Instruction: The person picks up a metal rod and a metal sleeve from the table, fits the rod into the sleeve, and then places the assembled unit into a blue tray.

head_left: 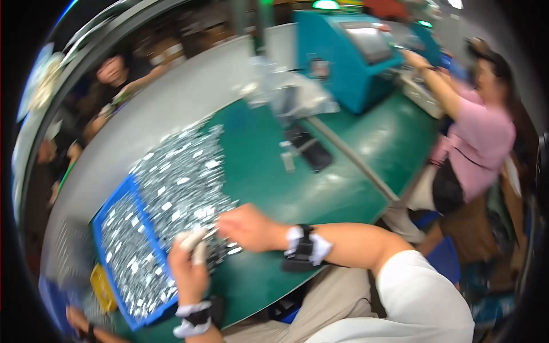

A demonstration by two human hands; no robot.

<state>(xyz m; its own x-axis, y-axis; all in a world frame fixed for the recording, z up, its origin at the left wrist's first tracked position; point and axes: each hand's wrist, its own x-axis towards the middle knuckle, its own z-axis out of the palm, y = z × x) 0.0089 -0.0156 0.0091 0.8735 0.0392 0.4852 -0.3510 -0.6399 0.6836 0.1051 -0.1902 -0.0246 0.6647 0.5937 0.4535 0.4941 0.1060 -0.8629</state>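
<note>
My left hand (190, 268), with pale covers on its fingertips, is closed at the near edge of a heap of small shiny metal pieces (186, 177). My right hand (249, 227) is curled shut just to its right, with the fingertips of both hands almost meeting. Whatever they pinch is too small and blurred to name. Left of the heap lies a blue tray (150, 228) full of similar pieces, its near right corner beside my left wrist. Both wrists wear a dark strap over a white band.
On the green table (257, 166) are a dark phone-like object (311, 150) and clear plastic bags (303, 97). A teal machine (337, 63) stands at the back. A person in pink (480, 143) works at right; others sit at far left. A yellow container (103, 288) is beside the tray.
</note>
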